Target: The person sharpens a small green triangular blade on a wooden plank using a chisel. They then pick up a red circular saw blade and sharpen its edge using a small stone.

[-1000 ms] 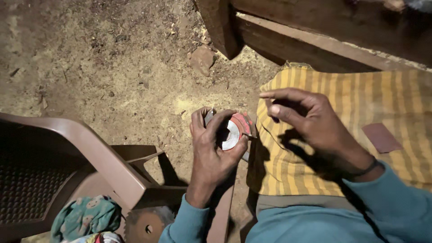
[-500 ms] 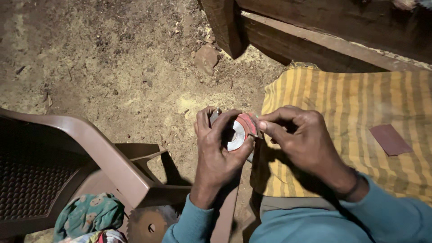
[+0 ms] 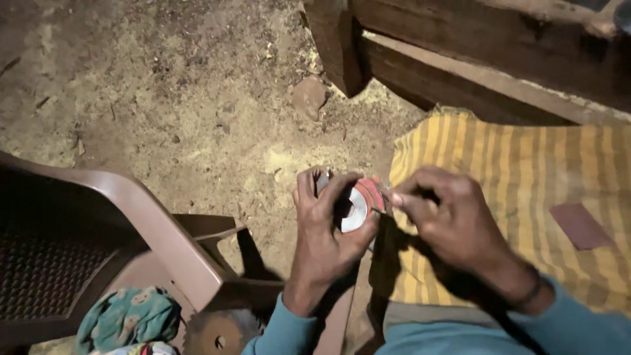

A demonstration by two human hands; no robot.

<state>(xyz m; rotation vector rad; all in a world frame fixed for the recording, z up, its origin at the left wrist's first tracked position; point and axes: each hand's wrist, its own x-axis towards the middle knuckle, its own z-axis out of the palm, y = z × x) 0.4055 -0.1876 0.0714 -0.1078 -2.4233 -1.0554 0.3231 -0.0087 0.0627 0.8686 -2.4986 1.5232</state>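
The left hand (image 3: 325, 227) curls around a small round disc (image 3: 360, 205), fingers wrapped over its top edge and thumb pressing from below, so the disc sits upright in a firm grip above the dirt floor (image 3: 184, 98). The disc has a shiny metal centre with a dark hole and a rough reddish ring around its rim. The right hand (image 3: 447, 220) is closed in a pinch, thumb and forefinger pressed together on something thin and dark whose tip touches the disc's right edge; it is too small and blurred to make out what it is.

Just right of the hands lies a yellow striped cloth (image 3: 513, 171), soft and slightly wrinkled, with a flat dark reddish rectangular piece (image 3: 580, 225) resting on it. Behind the cloth runs a heavy, dark wooden beam (image 3: 473, 59). The floor is dry, sandy earth scattered with small debris and one rounded stone (image 3: 310, 95). At the left stands a smooth brown plastic chair (image 3: 98, 230) with a perforated seat, and a crumpled green patterned rag (image 3: 128, 319) lies at its foot. Both sleeves are teal.
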